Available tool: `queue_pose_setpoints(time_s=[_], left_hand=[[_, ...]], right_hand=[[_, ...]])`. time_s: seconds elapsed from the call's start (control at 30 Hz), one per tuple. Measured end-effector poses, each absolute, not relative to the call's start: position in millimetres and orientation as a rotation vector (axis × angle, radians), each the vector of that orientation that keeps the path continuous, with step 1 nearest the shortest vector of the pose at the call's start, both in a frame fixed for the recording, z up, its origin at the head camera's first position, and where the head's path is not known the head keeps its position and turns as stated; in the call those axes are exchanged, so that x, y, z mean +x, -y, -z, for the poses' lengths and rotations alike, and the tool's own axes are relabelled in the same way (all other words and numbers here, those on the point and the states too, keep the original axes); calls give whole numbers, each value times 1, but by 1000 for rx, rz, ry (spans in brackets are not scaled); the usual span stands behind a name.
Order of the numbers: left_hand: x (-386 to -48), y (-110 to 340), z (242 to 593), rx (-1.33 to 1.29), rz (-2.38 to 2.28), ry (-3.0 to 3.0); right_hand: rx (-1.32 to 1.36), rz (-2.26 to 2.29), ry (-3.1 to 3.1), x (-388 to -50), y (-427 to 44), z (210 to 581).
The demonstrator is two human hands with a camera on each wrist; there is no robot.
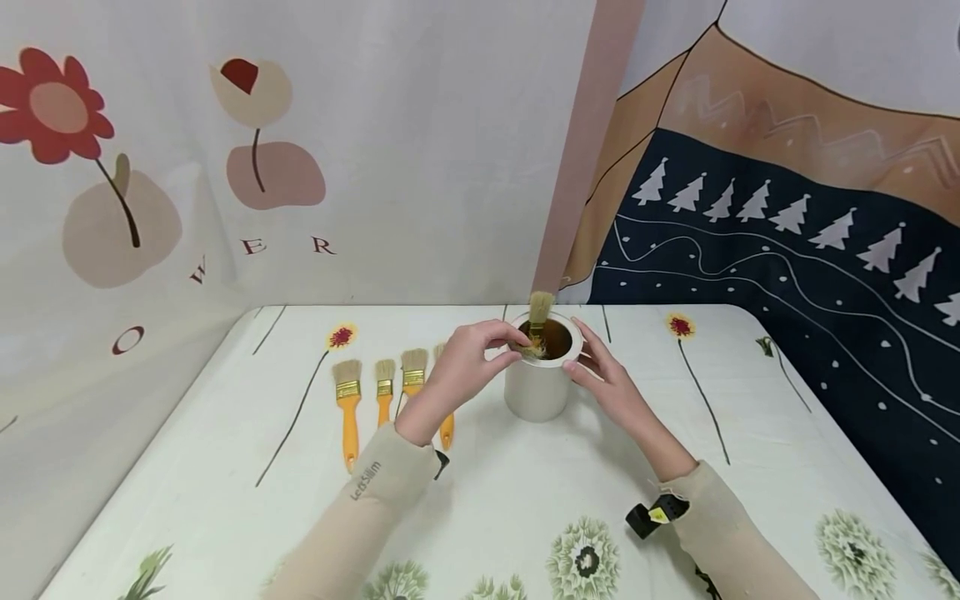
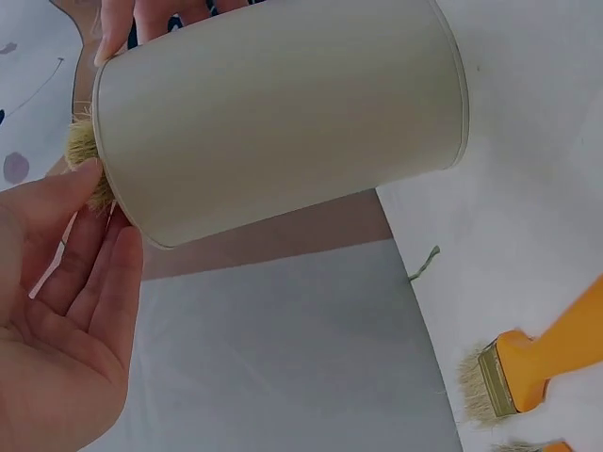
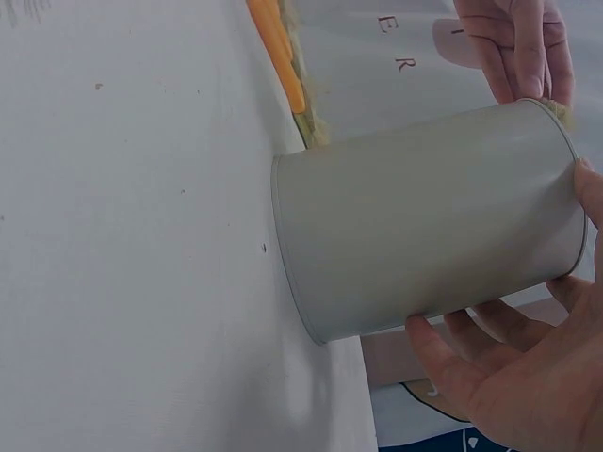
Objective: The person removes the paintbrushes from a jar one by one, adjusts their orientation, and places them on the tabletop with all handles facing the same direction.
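A pale grey cylindrical container (image 1: 536, 392) stands upright on the table, its top open and its inside brownish. In it, one paintbrush (image 1: 540, 310) stands with its bristles up above the rim. My left hand (image 1: 467, 362) is at the rim's left side, pinching the bristles of another paintbrush (image 2: 83, 143) between thumb and fingers; the handle of that brush is hidden inside the container. On the opposite side my right hand (image 1: 611, 383) holds the container, fingers and thumb spread round its wall near the rim (image 3: 577, 202).
Left of the container, several paintbrushes with orange handles (image 1: 349, 425) lie in a row, bristles away from me, partly behind my left arm. A flower-printed white cloth covers the table (image 1: 510, 508). Printed fabric (image 1: 420, 167) hangs behind its far edge.
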State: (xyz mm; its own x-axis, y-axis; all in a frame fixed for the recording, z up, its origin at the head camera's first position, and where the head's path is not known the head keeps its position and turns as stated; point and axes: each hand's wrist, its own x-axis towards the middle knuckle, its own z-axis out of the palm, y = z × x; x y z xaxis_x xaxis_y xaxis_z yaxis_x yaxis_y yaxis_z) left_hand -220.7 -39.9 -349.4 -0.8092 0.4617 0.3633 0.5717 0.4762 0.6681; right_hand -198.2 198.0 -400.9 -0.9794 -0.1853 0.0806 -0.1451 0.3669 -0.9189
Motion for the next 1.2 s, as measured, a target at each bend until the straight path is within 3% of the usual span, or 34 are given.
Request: queue_pose_setpoints(time_s=[0.5,1.2], left_hand=[[-218,38,344,-833,1375,2369],[-191,91,280,-685,1637,1937]], right_hand=[[-329,1724,-2576,-198,-199,402],[-323,1729,-2570,-197,-199,401]])
